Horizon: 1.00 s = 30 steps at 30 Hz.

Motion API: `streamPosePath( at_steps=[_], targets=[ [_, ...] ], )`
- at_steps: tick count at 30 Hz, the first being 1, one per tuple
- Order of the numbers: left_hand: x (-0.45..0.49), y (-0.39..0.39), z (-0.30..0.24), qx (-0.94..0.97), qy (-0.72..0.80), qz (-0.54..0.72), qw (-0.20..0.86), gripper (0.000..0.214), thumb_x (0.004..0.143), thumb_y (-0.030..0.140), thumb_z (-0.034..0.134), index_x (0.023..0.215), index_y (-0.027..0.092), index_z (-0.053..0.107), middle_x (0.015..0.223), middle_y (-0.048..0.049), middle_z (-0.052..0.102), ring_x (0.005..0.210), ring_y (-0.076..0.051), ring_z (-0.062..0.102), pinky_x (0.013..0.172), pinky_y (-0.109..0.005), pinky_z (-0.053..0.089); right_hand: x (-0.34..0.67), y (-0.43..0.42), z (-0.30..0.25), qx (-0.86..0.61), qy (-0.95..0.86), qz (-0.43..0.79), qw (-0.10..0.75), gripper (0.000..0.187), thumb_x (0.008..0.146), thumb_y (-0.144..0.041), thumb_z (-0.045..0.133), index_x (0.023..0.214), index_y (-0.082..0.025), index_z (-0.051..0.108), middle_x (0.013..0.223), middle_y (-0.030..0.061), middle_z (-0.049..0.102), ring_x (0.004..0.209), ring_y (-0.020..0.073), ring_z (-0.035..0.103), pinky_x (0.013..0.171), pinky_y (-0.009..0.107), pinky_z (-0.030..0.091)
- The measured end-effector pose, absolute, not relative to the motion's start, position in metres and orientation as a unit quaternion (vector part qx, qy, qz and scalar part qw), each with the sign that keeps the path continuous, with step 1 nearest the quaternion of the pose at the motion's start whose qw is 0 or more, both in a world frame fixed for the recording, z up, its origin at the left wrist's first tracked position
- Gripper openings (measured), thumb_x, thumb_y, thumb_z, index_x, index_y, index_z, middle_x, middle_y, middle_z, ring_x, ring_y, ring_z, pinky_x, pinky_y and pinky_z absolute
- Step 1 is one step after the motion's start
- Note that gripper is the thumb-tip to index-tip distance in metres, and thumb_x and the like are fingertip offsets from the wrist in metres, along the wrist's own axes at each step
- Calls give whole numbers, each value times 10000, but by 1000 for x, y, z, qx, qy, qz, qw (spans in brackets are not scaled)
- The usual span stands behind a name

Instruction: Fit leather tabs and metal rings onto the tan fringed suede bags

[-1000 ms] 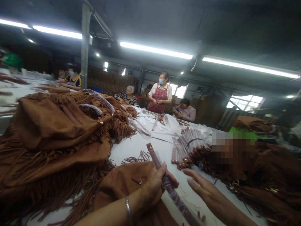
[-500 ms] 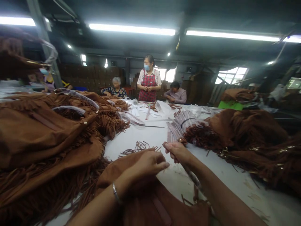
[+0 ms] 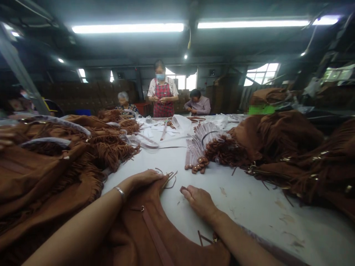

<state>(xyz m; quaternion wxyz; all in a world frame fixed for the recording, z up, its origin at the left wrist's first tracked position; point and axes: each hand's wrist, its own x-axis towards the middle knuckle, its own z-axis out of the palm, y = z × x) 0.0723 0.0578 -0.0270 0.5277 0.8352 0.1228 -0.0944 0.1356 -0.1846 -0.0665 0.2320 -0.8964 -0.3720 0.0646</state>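
A brown suede bag (image 3: 144, 225) lies in front of me, with a flat strip hanging from a small ring on its panel. My left hand (image 3: 146, 178) grips the bag's upper corner, where thin fringe strands and a bit of metal stick out. Just right of that corner, my right hand (image 3: 200, 201) is closed on the brown end of a strap (image 3: 183, 189). The plastic-wrapped strap (image 3: 257, 238) shows again beyond my right forearm; the stretch between is hidden. Strap end and bag corner are apart. Another metal fitting (image 3: 215, 238) sits at the bag's right corner, partly behind my forearm.
A bundle of plastic-wrapped straps (image 3: 206, 142) lies ahead on the white table (image 3: 169, 159). Fringed brown bags (image 3: 55, 162) are heaped left, with more (image 3: 285, 147) at right. A blurred hand (image 3: 5, 139) shows at the left edge. Several people (image 3: 163, 92) are across the table.
The view has swung right. My left hand has shifted to the bag's corner, which is now plainly seen. My right hand, with the strap end, has come back from the strap bundle toward me.
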Motion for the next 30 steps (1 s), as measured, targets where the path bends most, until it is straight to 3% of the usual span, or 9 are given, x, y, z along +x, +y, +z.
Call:
streamPosePath(
  at_steps=[6, 11, 15, 19, 24, 30],
  targets=[
    [75, 43, -21, 766, 101, -221, 595, 426, 664, 503, 646, 769, 90, 633, 671, -42, 586, 597, -146, 493, 590, -265, 410, 135, -186, -74, -891, -365, 66, 261, 316, 902, -400, 369, 820, -191, 593, 775, 85, 670, 755, 229, 611, 632, 284, 318],
    [64, 26, 0, 710, 59, -230, 663, 410, 669, 390, 606, 958, 99, 609, 896, -106, 635, 778, -206, 577, 739, -312, 450, 142, -187, -74, -871, -337, 84, 348, 367, 904, -422, 347, 744, -185, 579, 729, 56, 643, 717, 183, 581, 624, 264, 335],
    [52, 10, 19, 659, 15, -195, 726, 361, 676, 340, 583, 959, 117, 602, 910, -99, 638, 788, -199, 589, 769, -313, 444, 148, -188, -74, -840, -294, 117, 442, 459, 899, -497, 282, 731, -168, 555, 539, 9, 534, 511, 129, 498, 520, 234, 338],
    [45, -4, 37, 668, 16, -161, 726, 398, 730, 405, 564, 1004, 123, 627, 914, -83, 641, 774, -183, 581, 753, -293, 443, 150, -189, -76, -798, -262, 151, 521, 509, 882, -552, 221, 783, -155, 524, 462, -43, 437, 367, 90, 368, 412, 209, 298],
    [46, -8, 61, 688, 29, -223, 690, 369, 720, 400, 576, 887, 83, 664, 828, -97, 653, 715, -184, 583, 723, -291, 445, 149, -190, -78, -756, -250, 186, 576, 457, 823, -571, 363, 730, -152, 522, 421, -62, 406, 334, 68, 329, 373, 189, 260],
    [43, -20, 80, 697, -17, -234, 678, 346, 652, 363, 601, 866, 91, 583, 826, -123, 637, 728, -222, 585, 656, -321, 442, 150, -189, -76, -718, -234, 212, 620, 415, 784, -546, 455, 682, -148, 514, 390, -67, 401, 313, 58, 325, 348, 177, 240]
  ],
)
